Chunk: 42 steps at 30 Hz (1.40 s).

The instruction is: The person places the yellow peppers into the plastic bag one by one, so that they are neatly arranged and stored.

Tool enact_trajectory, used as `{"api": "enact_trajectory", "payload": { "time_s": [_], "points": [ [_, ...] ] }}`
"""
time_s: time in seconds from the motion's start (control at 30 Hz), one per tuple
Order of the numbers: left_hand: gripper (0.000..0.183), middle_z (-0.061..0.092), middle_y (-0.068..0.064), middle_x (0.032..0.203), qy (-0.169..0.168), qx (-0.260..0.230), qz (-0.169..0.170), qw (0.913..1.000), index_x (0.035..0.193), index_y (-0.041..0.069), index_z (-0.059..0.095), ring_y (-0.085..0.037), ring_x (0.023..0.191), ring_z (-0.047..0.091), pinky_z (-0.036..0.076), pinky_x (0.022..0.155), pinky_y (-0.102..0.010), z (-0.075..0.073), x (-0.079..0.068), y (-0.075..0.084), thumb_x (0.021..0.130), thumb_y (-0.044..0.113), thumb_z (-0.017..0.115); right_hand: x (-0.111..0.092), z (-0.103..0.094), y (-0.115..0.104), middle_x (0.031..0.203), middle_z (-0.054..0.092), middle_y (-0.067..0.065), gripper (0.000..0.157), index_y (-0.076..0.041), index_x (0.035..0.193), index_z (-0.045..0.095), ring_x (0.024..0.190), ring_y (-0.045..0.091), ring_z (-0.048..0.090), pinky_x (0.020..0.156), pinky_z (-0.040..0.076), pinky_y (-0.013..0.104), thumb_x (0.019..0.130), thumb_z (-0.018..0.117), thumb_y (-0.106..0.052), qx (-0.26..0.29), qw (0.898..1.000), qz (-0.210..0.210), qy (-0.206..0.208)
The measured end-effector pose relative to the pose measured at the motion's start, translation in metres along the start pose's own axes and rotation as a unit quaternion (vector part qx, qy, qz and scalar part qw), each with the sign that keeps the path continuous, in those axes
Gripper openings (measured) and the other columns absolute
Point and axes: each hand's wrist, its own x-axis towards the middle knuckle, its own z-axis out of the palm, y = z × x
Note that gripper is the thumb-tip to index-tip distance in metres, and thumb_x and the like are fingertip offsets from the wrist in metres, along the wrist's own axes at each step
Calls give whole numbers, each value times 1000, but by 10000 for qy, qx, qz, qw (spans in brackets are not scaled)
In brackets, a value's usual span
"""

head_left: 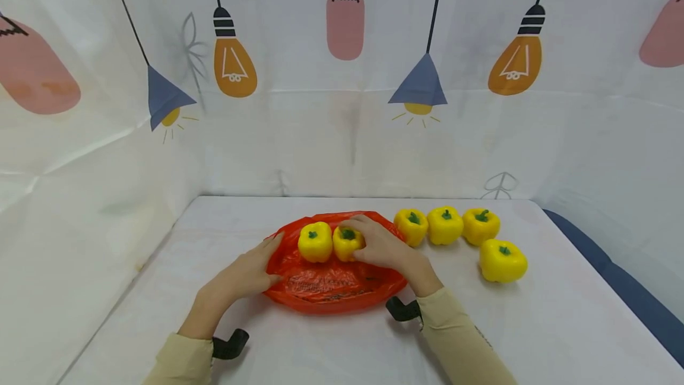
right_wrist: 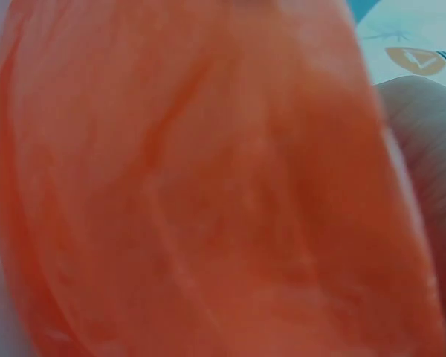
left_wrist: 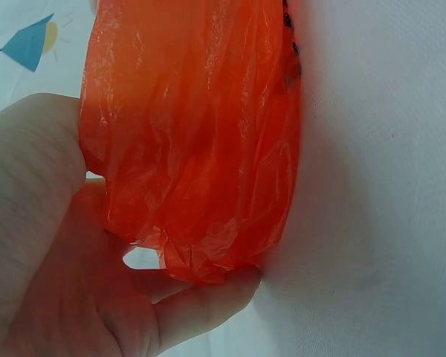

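Note:
A crinkled red plastic bag (head_left: 331,290) lies spread with its mouth up in the middle of the table. My left hand (head_left: 248,272) holds the bag's left edge; in the left wrist view a fingertip (left_wrist: 208,305) touches the bag's lower corner near the tabletop. Inside the mouth sits one yellow bell pepper (head_left: 315,242) with a green stem. Right beside it, my right hand (head_left: 382,245) grips a second bell pepper (head_left: 346,246), reaching over the bag's right edge. The bag wall (right_wrist: 223,186) fills most of the right wrist view and hides the right fingers.
To the right of the bag, three yellow bell peppers (head_left: 445,226) stand in a row near the table's back edge. Another bell pepper (head_left: 503,261) lies closer in, farther right. A white curtain (head_left: 320,147) printed with lamps surrounds the white table (head_left: 534,325).

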Motion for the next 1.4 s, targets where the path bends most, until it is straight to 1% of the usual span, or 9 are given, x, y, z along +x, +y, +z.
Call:
{"api": "enact_trajectory", "payload": {
  "time_s": [0.3,0.6,0.73,0.87,0.97,1.07,1.13,1.23,1.4],
  "points": [
    [86,28,-16,163,-31,-31,-79,10000,160,12,21,-43,148,32,34,112,-67,2,0,1,89,22,70,-9,-3,2,155,41,0,59,-27,145,49,138,21,44,113,44,47,90,70,-21,-47,10000,59,-35],
    [86,28,-17,163,-64,-35,-133,9999,159,12,21,-44,147,31,34,111,-68,2,0,3,89,22,69,-25,-18,4,154,41,-1,60,-27,146,48,136,22,48,110,47,48,91,70,-20,-27,9999,144,68],
    [86,28,-18,163,-70,-40,-155,9998,159,12,21,-45,147,30,34,111,-68,2,0,3,89,23,70,-36,-27,9,156,40,-1,60,-30,148,46,139,24,46,111,45,51,92,68,-21,-86,9994,345,26],
    [86,27,-18,163,-73,0,-141,9999,160,13,20,-45,147,31,34,111,-69,2,1,3,90,25,70,-51,-36,15,155,43,1,58,-26,147,47,141,27,44,111,45,53,93,66,-21,-226,9987,446,100],
    [87,27,-19,163,-89,14,-153,9998,160,12,20,-45,147,30,34,111,-68,2,0,2,90,25,70,-62,-40,20,154,44,6,58,-22,147,48,130,28,54,99,54,49,92,66,-20,-323,9982,459,202],
    [87,27,-19,163,-94,18,-161,9998,160,12,20,-45,148,29,34,111,-68,2,0,1,89,25,70,-72,-47,25,153,46,7,58,-22,146,50,125,26,56,91,57,43,90,65,-17,-427,9974,458,362],
    [87,27,-19,163,-96,13,-138,9999,159,11,20,-45,148,29,34,111,-68,1,-1,1,89,24,69,-80,-52,27,152,47,7,59,-21,145,51,126,29,56,92,57,46,89,66,-16,-501,9967,430,466],
    [86,27,-19,163,-99,35,-86,9999,160,11,20,-46,148,29,33,112,-68,1,-1,2,90,24,69,-93,-62,32,151,50,7,57,-20,144,52,140,35,45,105,49,56,89,68,-17,-717,9948,415,599],
    [86,27,-19,163,-89,58,-57,9999,159,11,20,-45,147,30,33,112,-68,0,-1,3,90,23,69,-116,-80,42,150,51,9,55,-17,143,53,141,37,42,108,44,60,90,70,-21,-806,9927,653,610]
  ]
}}
